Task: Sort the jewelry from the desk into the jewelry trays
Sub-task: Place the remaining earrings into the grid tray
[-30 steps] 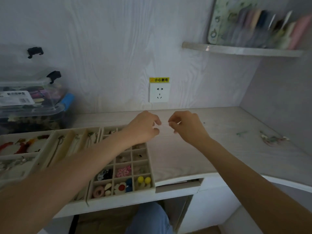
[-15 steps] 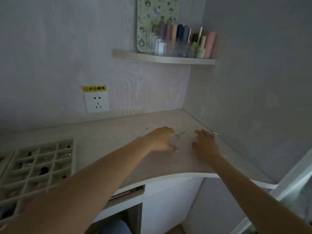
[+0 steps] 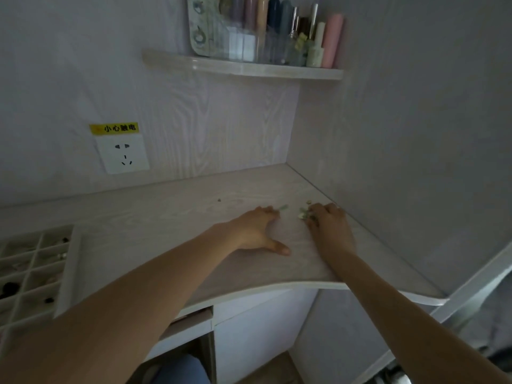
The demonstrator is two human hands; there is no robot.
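Both hands flat-ish on desk point(image 3: 171, 214); right hand point(image 3: 329, 225) seemingly touching green jewelry point(image 3: 303, 213).

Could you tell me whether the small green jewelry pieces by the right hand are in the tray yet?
Not yet: the green jewelry pieces lie on the desk at the right hand, far from the jewelry tray.

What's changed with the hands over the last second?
Both hands left the spot beside the jewelry tray and reached right to the desk's corner. The right hand now curls its fingers on the small green pieces; the left hand rests flat nearby. The tray stayed put.
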